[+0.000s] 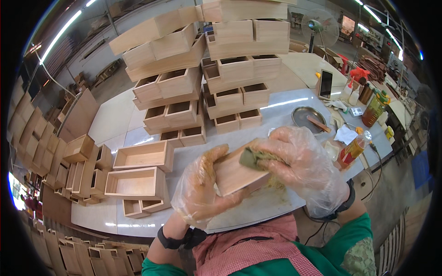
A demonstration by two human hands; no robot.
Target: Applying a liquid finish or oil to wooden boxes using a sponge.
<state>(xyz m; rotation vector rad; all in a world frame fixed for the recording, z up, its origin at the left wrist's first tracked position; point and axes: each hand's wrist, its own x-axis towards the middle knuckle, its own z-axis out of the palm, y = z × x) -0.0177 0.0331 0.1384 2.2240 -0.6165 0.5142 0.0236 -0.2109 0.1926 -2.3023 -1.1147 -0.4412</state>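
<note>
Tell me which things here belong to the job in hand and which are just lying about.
Seemingly part of the job:
wooden box, held in the left hand
green pad, held against it by the right hand
stacked wooden boxes, similar in make

Apparently just lying about:
phone
red-labelled bottle
standing fan

This is a woodworking workshop: unpainted wooden boxes [244, 49] stand in tall stacks toward the back of the bench [285, 115], and more crates [87, 172] pile up left of it. At its near edge, gloved hands [306, 165] hold a green pad [249, 158] against a bare wood piece [230, 173]. Beyond the bench are a pedestal fan [314, 25] and reddish timber [374, 67]; tube lights [62, 36] glow overhead.
</note>
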